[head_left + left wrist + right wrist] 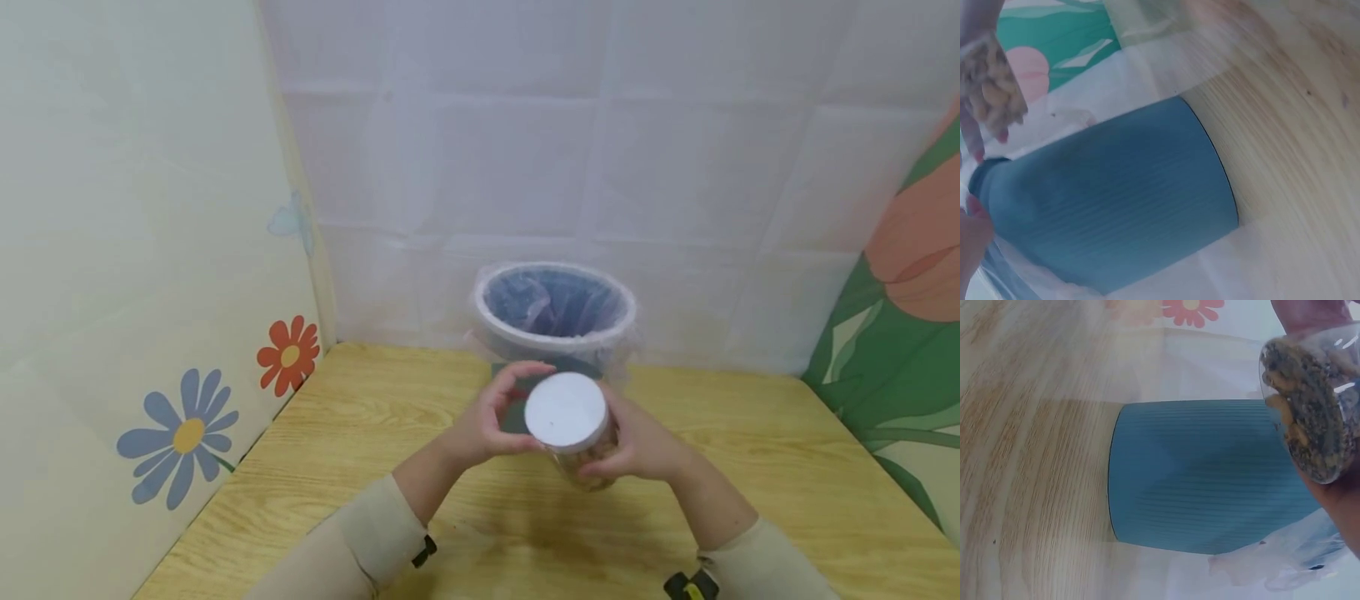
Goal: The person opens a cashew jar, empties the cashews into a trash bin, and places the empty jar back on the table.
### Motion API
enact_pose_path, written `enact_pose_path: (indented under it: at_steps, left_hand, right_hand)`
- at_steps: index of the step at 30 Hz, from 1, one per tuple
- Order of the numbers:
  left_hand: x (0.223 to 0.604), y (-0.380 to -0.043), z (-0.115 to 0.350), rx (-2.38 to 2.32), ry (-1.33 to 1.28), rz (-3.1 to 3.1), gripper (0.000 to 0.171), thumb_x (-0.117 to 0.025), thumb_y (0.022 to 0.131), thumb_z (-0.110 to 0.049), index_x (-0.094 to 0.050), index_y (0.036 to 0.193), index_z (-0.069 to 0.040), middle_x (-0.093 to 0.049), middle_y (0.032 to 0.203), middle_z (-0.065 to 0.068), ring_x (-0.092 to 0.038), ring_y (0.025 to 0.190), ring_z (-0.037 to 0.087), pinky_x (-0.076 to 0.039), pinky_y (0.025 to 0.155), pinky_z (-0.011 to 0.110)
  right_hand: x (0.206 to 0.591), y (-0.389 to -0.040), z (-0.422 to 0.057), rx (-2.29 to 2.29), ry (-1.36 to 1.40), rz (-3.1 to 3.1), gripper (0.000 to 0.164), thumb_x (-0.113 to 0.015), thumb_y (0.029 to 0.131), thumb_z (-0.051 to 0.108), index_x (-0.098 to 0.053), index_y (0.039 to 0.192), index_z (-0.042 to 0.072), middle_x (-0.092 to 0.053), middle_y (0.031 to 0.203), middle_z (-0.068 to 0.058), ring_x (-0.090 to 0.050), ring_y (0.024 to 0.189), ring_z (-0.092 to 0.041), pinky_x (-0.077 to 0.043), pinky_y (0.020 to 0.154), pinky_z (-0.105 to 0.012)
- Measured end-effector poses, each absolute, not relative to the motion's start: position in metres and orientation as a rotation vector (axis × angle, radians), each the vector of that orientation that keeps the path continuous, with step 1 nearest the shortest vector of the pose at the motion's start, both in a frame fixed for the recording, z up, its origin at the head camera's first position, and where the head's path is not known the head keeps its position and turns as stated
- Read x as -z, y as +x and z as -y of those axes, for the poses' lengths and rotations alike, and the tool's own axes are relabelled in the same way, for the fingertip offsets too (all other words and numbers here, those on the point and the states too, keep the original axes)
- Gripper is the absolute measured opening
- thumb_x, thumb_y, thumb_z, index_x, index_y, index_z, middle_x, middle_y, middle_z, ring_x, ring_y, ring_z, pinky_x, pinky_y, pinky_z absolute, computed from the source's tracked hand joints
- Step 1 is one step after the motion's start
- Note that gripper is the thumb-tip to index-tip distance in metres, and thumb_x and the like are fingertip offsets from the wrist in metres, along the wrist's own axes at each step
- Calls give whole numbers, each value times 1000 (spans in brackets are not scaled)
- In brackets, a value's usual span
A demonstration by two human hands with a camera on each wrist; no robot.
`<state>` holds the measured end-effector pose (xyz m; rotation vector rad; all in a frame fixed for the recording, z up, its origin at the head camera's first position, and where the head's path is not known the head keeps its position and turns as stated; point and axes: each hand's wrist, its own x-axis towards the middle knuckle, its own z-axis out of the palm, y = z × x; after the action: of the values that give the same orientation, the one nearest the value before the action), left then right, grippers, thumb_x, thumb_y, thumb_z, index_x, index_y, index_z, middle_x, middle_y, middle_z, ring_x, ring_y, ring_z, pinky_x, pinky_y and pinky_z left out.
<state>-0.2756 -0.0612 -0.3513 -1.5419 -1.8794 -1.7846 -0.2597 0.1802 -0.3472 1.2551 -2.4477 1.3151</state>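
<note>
A clear jar [1307, 406] with a white lid [566, 408] is held up over the table, tilted. Brown nut-like pieces and dark crumbs show through its wall and base. My right hand [647, 440] grips the jar's side, thumb in front. On the other side, my left hand [480, 427] is spread in a loose C beside the lid, its thumb tip close to the rim; whether it touches cannot be told. Behind the jar stands a blue ribbed trash bin [1113, 197] lined with a clear plastic bag [536, 304].
The bin's white rim [483, 312] faces up near the back wall [465, 167]. A wood-grain table [390, 392] lies beneath. Flower-printed panels, one on the left [135, 292] and one on the right [900, 350], flank the table.
</note>
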Motion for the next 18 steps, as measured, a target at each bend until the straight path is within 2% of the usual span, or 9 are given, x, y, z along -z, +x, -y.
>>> enact_pose_path:
  at_steps: [2,6,10,18]
  left_hand:
    - [352,-279,63,1814,-1563,1874,82,-75,73,-37,-35,132,5,-38,134,23,-35,124,35,-36,98,45]
    - [354,-282,65,1848,-1582,1892,84,-74,73,-41,-36,131,6,-39,132,25,-32,124,43,-37,97,46]
    - [355,-282,66,1870,-1577,1921,87,-74,71,-44,-37,130,7,-40,132,25,-36,124,37,-35,99,44]
    - [356,-278,62,1937,-1601,1941,90,-75,69,-44,-35,133,4,-40,135,23,-39,126,26,-22,107,43]
  right_hand:
    - [348,-261,-183,-1320,1298,2430,96,-86,56,19,-34,135,7,-51,123,-12,-48,111,-20,-37,96,-36]
    - [348,-261,-184,-1360,1379,2396,97,-85,55,17,-33,136,6,-50,124,-14,-48,112,-18,-36,97,-33]
    - [347,-260,-183,-1391,1422,2385,98,-84,55,14,-32,137,6,-49,124,-15,-47,113,-17,-36,97,-32]
    - [349,-261,-181,-1478,1473,2374,95,-83,56,9,-31,135,-1,-47,124,-19,-47,112,-15,-37,96,-31]
